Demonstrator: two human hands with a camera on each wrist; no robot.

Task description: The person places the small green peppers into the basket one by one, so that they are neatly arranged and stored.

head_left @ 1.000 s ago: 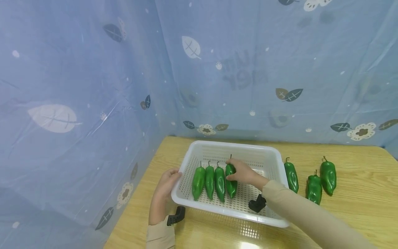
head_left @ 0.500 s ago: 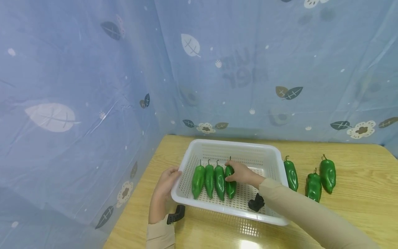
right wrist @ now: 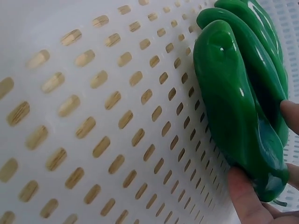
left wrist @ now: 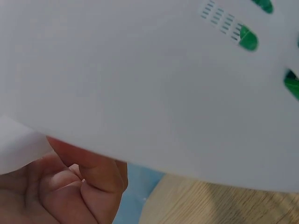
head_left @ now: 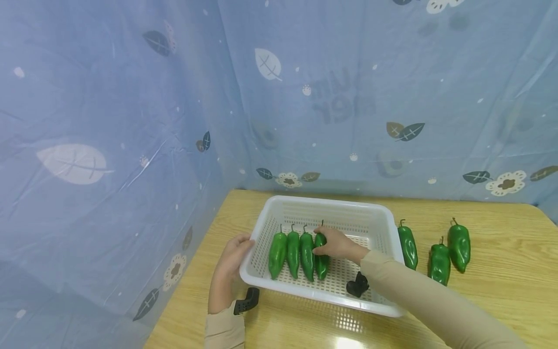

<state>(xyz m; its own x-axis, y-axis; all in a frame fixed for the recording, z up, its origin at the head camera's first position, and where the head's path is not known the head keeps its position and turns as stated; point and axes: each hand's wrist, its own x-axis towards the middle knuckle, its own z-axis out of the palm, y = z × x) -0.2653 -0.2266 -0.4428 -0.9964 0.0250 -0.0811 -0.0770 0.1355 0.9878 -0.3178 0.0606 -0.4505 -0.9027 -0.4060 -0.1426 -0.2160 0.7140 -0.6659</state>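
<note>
A white perforated plastic basket (head_left: 331, 302) stands on the table with several green peppers lying side by side in its left half. My left hand (head_left: 236, 254) grips its left rim; in the left wrist view, fingers (left wrist: 100, 173) curl under the white edge. My right hand (head_left: 337, 243) reaches inside and holds the rightmost green pepper (head_left: 322, 267) near its stem end. The right wrist view shows that pepper (right wrist: 223, 88) lying close against its neighbour, with the thumb and fingers around the stem end. Part of the pepper is hidden by the hand in the head view.
Three more green peppers lie on the wooden table (head_left: 505, 252) right of the basket, one pepper (head_left: 408, 247) close to its wall. Black wrist devices show beside the left forearm (head_left: 247, 301) and over the basket (head_left: 358, 285). A patterned blue curtain (head_left: 331, 97) hangs behind and to the left.
My right hand has shifted slightly left with the green pepper, bringing it closer to the row. My left hand has stayed on the basket rim.
</note>
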